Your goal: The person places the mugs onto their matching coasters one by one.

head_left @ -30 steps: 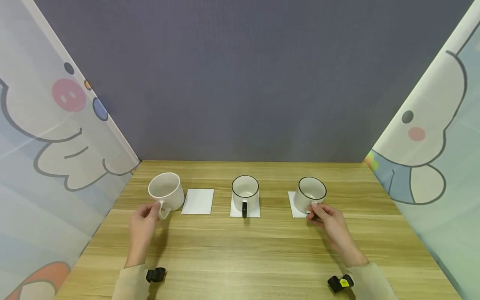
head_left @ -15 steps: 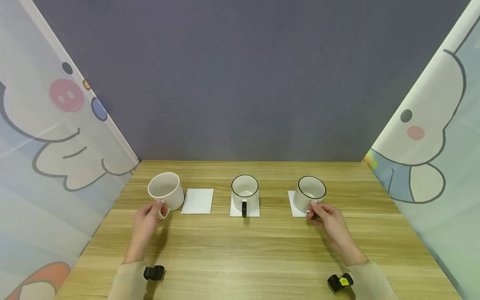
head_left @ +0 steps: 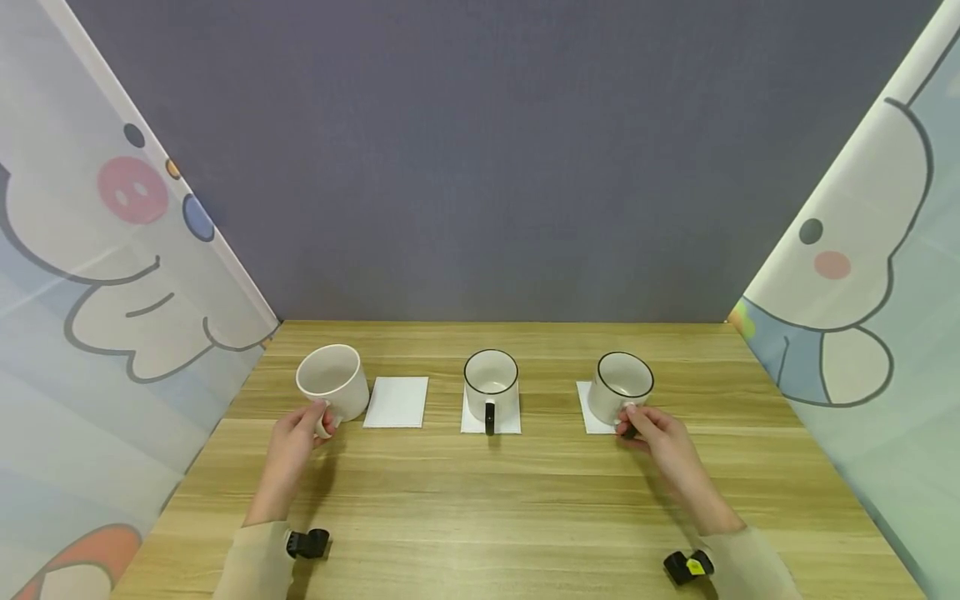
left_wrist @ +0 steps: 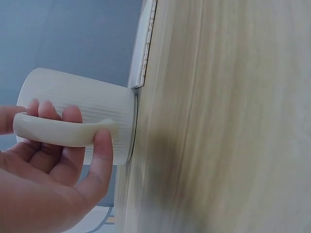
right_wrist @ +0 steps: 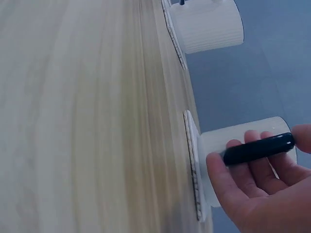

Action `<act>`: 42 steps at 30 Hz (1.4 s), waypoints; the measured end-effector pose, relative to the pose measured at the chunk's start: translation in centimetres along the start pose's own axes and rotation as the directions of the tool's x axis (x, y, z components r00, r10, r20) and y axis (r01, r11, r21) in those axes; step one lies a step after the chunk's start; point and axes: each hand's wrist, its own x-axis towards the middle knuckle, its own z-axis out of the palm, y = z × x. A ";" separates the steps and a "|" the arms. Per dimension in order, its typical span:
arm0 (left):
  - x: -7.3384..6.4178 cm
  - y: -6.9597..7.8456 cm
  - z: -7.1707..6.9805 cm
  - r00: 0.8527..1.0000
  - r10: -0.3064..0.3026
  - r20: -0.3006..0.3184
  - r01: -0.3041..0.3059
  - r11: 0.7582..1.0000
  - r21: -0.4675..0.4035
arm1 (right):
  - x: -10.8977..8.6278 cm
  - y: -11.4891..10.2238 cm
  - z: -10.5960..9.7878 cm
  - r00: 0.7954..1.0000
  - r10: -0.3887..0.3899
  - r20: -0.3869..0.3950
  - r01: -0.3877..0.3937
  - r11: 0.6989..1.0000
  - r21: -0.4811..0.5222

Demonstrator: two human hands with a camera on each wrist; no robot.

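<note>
At the left, a plain white mug (head_left: pixel 332 383) stands on the table just left of a bare white coaster (head_left: pixel 396 402). My left hand (head_left: pixel 294 442) holds its white handle (left_wrist: pixel 58 131), with several fingers passed through the loop. On the right coaster (head_left: pixel 585 408) sits a white mug with a dark rim (head_left: pixel 611 398), slightly toward the coaster's right side. Its black handle (right_wrist: pixel 257 149) is gripped by my right hand (head_left: pixel 666 450), fingers curled behind it. The ribbed side of each held mug shows in the wrist views.
Between the hands, another dark-rimmed white mug (head_left: pixel 491 392) stands on the middle coaster (head_left: pixel 468 427), black handle toward me. A grey panel (head_left: pixel 495 167) rises behind the wooden table (head_left: pixel 480 517). Printed cloth sheets (head_left: pixel 67 333) flank both sides.
My left hand has shifted slightly right and its fingers have slipped through the white handle. The right hand keeps its grip, and the mugs stand where they were.
</note>
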 end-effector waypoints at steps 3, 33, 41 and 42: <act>0.0 0.0 0.0 1.000 0.001 -0.002 -0.001 1.000 -0.006 | -0.2 -0.4 -0.1 1.000 -0.002 -0.009 0.001 0.995 -0.100; 0.2 0.1 -0.1 0.999 -0.033 0.024 0.033 0.999 -0.012 | -1.5 -7.1 4.3 0.823 -0.556 0.114 0.489 0.592 -0.641; 0.0 0.2 0.0 1.000 -0.017 0.023 0.018 1.000 -0.006 | -0.9 -8.4 6.9 0.790 -0.598 0.134 0.566 0.627 -0.535; 0.0 0.2 0.0 1.000 -0.016 0.024 0.016 1.000 -0.006 | -0.8 -8.6 7.3 0.786 -0.603 0.136 0.575 0.633 -0.518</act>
